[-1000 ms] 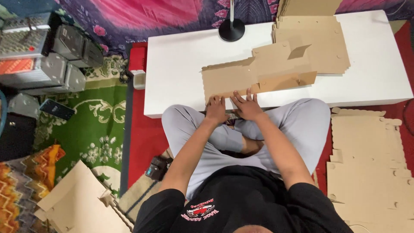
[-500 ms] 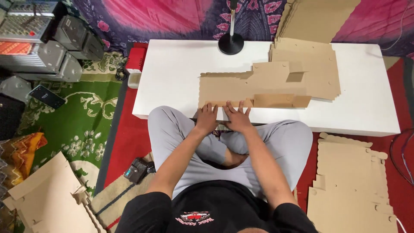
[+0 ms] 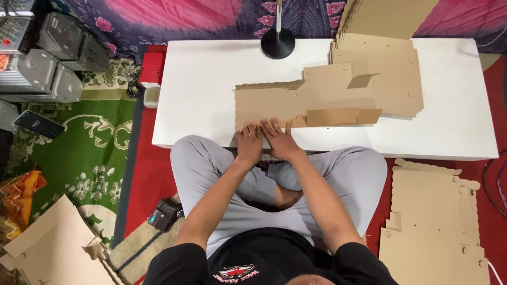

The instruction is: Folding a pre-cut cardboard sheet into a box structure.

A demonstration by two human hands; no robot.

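A flat brown cardboard box blank (image 3: 296, 97) lies on the low white table (image 3: 200, 89) in front of me. My left hand (image 3: 248, 142) and my right hand (image 3: 280, 138) lie side by side, palms down, fingers spread, pressing the blank's near edge flap at the table's front edge. A folded flap (image 3: 343, 116) runs along the blank's near edge to the right of my hands. Neither hand grips anything.
A stack of cardboard blanks (image 3: 391, 68) sits at the table's back right, a black round lamp base (image 3: 278, 43) at the back middle. More blanks lie on the floor at right (image 3: 438, 227) and lower left (image 3: 53, 248). A phone (image 3: 39, 124), grey boxes (image 3: 47, 74) and a small black device (image 3: 163, 215) are left.
The view has shifted slightly. My hands stay pressed on the blank's near edge, nearly where they were.
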